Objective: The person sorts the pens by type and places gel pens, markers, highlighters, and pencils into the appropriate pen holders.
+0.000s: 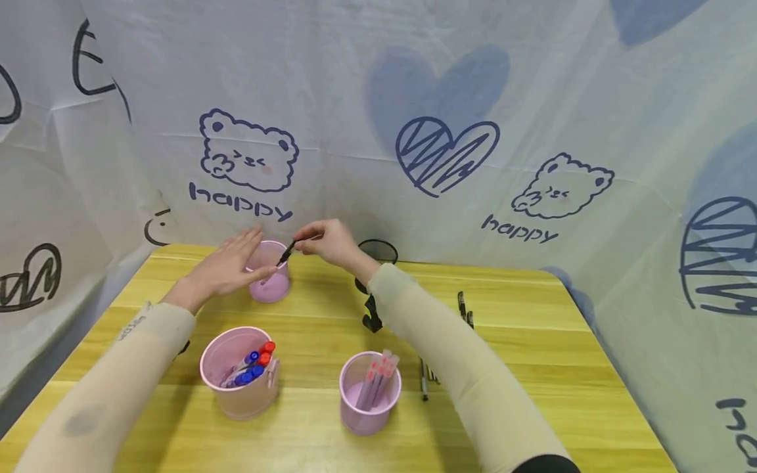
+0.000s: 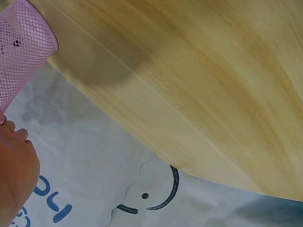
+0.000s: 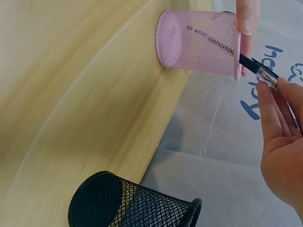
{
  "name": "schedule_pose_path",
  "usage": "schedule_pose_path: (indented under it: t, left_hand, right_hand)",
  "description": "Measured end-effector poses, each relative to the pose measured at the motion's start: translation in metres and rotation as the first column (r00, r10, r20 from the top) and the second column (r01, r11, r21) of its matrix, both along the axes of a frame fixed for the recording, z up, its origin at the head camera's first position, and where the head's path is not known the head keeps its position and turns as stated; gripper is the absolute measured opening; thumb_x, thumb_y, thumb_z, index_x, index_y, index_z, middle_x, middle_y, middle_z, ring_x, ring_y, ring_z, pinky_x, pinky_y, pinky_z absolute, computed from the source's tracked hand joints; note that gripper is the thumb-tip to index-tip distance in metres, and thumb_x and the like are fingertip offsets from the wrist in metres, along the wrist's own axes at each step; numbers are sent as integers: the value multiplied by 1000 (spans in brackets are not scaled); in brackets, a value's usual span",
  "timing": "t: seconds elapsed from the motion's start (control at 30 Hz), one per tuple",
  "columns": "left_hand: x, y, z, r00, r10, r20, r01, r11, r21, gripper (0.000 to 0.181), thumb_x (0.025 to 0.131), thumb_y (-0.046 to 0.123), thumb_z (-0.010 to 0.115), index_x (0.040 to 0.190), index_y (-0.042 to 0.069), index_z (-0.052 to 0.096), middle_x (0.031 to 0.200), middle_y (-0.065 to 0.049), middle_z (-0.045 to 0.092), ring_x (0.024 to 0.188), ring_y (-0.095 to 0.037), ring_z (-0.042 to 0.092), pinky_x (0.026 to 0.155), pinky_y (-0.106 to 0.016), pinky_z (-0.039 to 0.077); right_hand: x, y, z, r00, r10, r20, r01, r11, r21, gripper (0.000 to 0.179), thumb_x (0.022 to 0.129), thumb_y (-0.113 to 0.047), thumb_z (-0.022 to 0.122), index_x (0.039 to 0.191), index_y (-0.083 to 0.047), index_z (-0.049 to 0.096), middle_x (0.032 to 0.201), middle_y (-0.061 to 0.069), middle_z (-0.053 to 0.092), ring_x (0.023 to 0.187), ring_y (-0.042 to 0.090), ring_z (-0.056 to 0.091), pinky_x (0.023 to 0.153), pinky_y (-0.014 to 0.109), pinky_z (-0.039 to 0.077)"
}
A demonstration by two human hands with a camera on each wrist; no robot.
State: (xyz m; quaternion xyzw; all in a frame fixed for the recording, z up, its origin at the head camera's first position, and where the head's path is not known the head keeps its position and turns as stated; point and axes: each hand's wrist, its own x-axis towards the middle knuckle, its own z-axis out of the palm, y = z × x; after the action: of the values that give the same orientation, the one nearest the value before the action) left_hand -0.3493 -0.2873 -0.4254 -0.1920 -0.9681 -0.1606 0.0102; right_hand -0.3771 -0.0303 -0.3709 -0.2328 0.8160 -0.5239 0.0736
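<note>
My right hand (image 1: 331, 242) pinches a black pen (image 3: 251, 64) between thumb and fingers. The pen slants into a pink mesh cup (image 3: 199, 42) at the back left of the table, and its lower part shows through the mesh. My left hand (image 1: 227, 266) rests at this cup's rim from the left, its fingers stretched out and the thumb laid across the near rim. Beside the right forearm stands a black mesh cup (image 3: 142, 203), partly hidden by the wrist in the head view.
In front, a larger pink cup (image 1: 241, 399) holds red- and blue-capped markers (image 1: 253, 369). Right of it, another pink cup (image 1: 367, 420) contains pink-tipped pens (image 1: 378, 376). Several black pens (image 1: 424, 381) lie partly under the right sleeve. A black object (image 1: 371, 318) lies near the black cup.
</note>
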Motion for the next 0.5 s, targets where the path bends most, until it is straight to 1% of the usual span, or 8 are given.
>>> schedule_pose_path:
  t: [0.03, 0.17, 0.27, 0.33, 0.43, 0.5]
  left_hand:
    - [0, 0, 0, 1000, -4, -5, 4, 1000, 2, 101, 101, 68, 47, 164, -4, 14, 172, -23, 8, 158, -44, 8, 128, -59, 7]
    - [-1, 1, 0, 1000, -14, -6, 14, 1000, -8, 101, 101, 68, 47, 164, -4, 14, 172, -23, 7, 158, -45, 9, 128, -60, 7]
    - [-1, 2, 1, 1000, -14, -9, 14, 1000, -18, 102, 101, 69, 46, 164, -3, 14, 172, -23, 7, 158, -45, 9, 128, -62, 9]
    - [0, 3, 2, 1000, -19, -16, 18, 1000, -21, 101, 101, 69, 47, 164, -4, 14, 172, -23, 8, 158, -45, 10, 127, -62, 10]
    - [1, 3, 3, 999, -28, -26, 27, 999, -30, 101, 101, 68, 47, 164, -4, 14, 172, -23, 9, 157, -46, 11, 127, -62, 11]
    - [2, 2, 3, 999, -28, -28, 27, 999, -33, 101, 101, 68, 48, 164, -4, 15, 172, -23, 9, 157, -46, 11, 127, -62, 12]
  right_hand:
    - [0, 0, -1, 1000, 8, -1, -8, 1000, 13, 13, 94, -4, 76, 107, 0, 79, 100, 10, 77, 84, 14, 74, 81, 30, 64]
    - [0, 1, -2, 999, 46, 3, -46, 997, 70, 14, 96, -5, 75, 109, -1, 79, 102, 9, 77, 86, 16, 75, 80, 26, 63]
    - [0, 1, -1, 996, 84, -15, -82, 988, 128, 18, 97, -7, 74, 114, -3, 78, 109, 11, 77, 87, 17, 75, 82, 29, 63]
    - [1, 2, -2, 994, 112, -10, -109, 982, 153, 21, 98, -7, 73, 118, -3, 77, 114, 12, 77, 88, 17, 75, 81, 29, 63]
    - [1, 3, -3, 989, 148, 17, -149, 977, 156, 26, 99, -7, 70, 124, -1, 74, 121, 14, 75, 92, 18, 74, 84, 33, 64]
    - [2, 4, -2, 985, 167, 42, -171, 975, 141, 29, 101, -7, 67, 129, 1, 71, 125, 15, 73, 99, 20, 74, 86, 32, 63]
